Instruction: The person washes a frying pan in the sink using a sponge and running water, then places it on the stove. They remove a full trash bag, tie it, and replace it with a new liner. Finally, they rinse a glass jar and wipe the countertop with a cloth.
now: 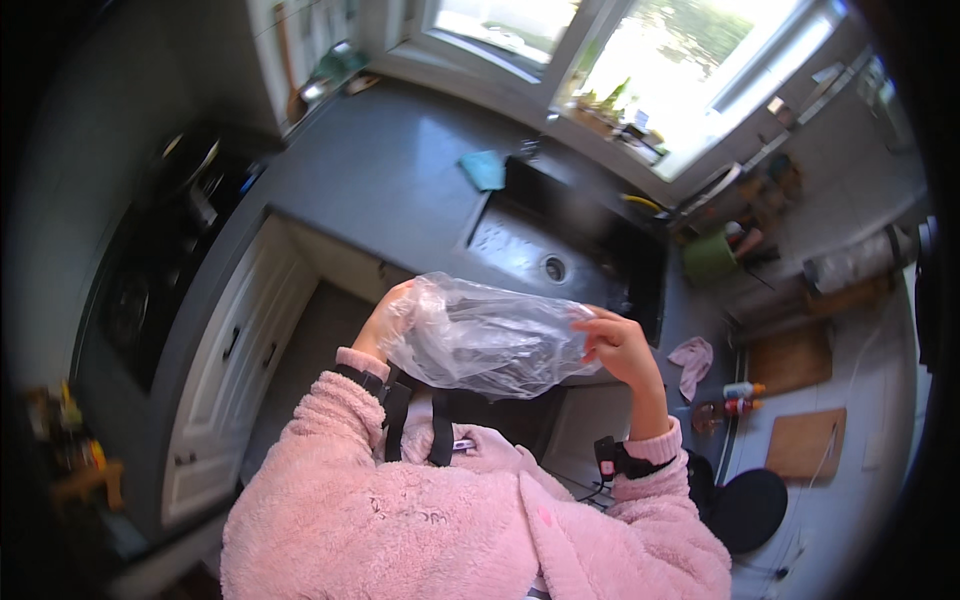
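A clear plastic bag (502, 337) is stretched between my two hands, in front of the sink's near edge. My left hand (386, 322) grips its left end, with the fingers partly hidden behind the crumpled film. At the bag's right end, my right hand (619, 341) pinches the film with bent fingers. No contents can be made out inside the bag. Beyond it lies the dark sink (491, 225) with a round drain (555, 268) in its floor.
A turquoise cloth (484, 171) lies on the grey countertop (360, 180) by the sink. To the right are a pink cloth (691, 364), bottles (742, 390), a green container (709, 257) and a wooden cutting board (806, 445). A dark cooktop (150, 277) is at left, above white cabinets (232, 352).
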The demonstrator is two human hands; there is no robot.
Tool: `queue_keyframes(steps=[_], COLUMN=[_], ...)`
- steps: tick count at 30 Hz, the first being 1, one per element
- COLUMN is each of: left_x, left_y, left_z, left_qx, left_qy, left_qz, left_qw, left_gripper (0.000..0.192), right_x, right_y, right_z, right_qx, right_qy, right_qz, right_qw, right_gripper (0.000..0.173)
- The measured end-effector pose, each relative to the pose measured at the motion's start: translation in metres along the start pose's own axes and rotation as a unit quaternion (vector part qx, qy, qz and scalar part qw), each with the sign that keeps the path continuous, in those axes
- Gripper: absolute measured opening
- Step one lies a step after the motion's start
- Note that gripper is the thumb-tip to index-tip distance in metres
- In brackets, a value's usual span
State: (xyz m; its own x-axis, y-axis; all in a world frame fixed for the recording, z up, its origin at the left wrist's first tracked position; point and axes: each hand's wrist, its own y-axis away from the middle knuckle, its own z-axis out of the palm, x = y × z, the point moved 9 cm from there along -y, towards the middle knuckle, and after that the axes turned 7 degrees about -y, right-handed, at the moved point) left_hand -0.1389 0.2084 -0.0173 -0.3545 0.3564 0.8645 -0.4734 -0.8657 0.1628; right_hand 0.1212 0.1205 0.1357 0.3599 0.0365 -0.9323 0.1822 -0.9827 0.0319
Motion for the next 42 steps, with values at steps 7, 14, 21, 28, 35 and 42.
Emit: queue_keyframes(steps=[7,14,21,28,35,42], left_x=[-0.137,-0.182,-0.253,-0.287,-0.248,-0.216], left_y=[0.232,0.445,0.530,0.689,0.809,0.874], left_z=[-0.113,-0.123,-0.176,-0.283,-0.317,-0.287], left_qx=[0.142,0.186,0.292,0.282,0.288,0.100], left_qy=[0.293,0.314,0.104,0.009,0.072,0.170], left_qz=[-0.098,-0.134,-0.207,-0.298,-0.260,-0.108], left_qw=[0.940,0.921,0.928,0.912,0.919,0.974], left_gripper=[0.044,0.085,0.087,0.100,0.096,0.095], right_x=[0.045,0.031,-0.005,-0.061,-0.127,-0.125], right_y=[0.082,0.163,0.226,0.321,0.422,0.521], right_z=[0.140,0.282,0.422,0.556,0.600,0.654], right_qx=[-0.010,-0.160,-0.232,-0.197,-0.148,-0.106], right_qy=[-0.097,-0.099,-0.159,-0.242,-0.378,-0.442], right_qz=[0.152,0.211,0.238,0.258,0.212,0.222], right_qw=[0.983,0.959,0.930,0.914,0.889,0.863], right_gripper=[0.045,0.066,0.077,0.075,0.075,0.077])
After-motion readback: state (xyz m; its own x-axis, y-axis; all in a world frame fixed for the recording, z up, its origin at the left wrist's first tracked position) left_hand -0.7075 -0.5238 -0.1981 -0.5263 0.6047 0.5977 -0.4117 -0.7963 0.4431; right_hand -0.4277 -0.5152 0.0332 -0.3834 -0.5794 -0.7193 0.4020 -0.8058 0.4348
